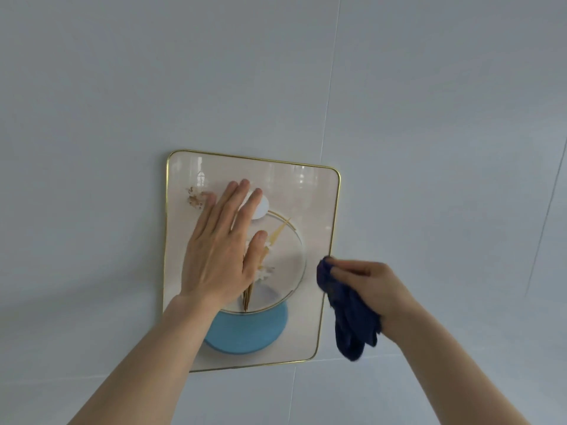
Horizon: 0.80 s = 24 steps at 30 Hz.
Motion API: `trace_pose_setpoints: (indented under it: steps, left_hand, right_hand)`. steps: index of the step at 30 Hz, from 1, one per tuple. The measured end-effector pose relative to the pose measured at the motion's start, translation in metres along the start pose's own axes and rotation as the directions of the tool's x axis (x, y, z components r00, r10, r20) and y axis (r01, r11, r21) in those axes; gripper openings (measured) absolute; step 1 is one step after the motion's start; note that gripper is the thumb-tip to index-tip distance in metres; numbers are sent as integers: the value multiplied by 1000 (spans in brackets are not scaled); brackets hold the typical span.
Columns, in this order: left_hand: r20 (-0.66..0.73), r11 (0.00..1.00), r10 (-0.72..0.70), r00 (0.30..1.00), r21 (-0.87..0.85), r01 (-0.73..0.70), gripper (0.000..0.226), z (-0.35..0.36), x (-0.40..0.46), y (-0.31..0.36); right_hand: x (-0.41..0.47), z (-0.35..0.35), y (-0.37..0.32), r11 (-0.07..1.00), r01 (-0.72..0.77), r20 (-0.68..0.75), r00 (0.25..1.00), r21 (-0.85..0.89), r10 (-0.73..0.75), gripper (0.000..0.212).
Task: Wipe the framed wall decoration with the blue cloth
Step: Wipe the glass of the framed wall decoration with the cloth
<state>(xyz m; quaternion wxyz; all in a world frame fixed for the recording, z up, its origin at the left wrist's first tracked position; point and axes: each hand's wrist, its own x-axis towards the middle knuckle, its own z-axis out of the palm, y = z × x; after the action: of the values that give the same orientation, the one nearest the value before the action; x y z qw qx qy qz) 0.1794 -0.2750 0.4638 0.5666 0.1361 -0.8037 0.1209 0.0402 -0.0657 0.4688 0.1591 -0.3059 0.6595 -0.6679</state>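
The framed wall decoration (319, 191) hangs on the wall: a glossy cream panel with a thin gold rim, a blue bowl shape and gold circles. My left hand (221, 250) lies flat on its left half, fingers spread upward, hiding part of the picture. My right hand (368, 286) grips the dark blue cloth (349, 317) at the decoration's right edge, about mid-height. The cloth's upper end touches the gold rim and the rest hangs down bunched below my fingers.
A pale grey-blue tiled wall (306, 72) with thin seams fills the view all around the frame. A brown smudge-like motif (194, 197) sits near the decoration's upper left, beside my left little finger.
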Motion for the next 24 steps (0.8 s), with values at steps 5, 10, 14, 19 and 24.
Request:
trace_pose_setpoints:
  steps: [5, 10, 14, 19, 24]
  left_hand:
    - [-132, 973, -227, 965, -67, 220, 60, -16, 0, -38]
    - [-124, 944, -328, 937, -66, 322, 66, -16, -15, -76]
    - [-103, 947, -322, 941, -35, 320, 68, -5, -24, -93]
    - [-122, 960, -280, 952, -36, 278, 68, 13, -28, -104]
    - [-197, 967, -255, 947, -49, 250, 69, 29, -27, -109]
  right_hand:
    - [0, 50, -44, 930, 312, -114, 949, 194, -295, 18]
    - [26, 121, -55, 663, 740, -123, 651, -113, -749, 30]
    - [63, 165, -43, 324, 856, 26, 365, -403, -931, 31]
    - [89, 187, -28, 114, 817, 130, 224, -565, -966, 29]
    - [95, 192, -21, 67, 822, 190, 208, -565, -960, 42]
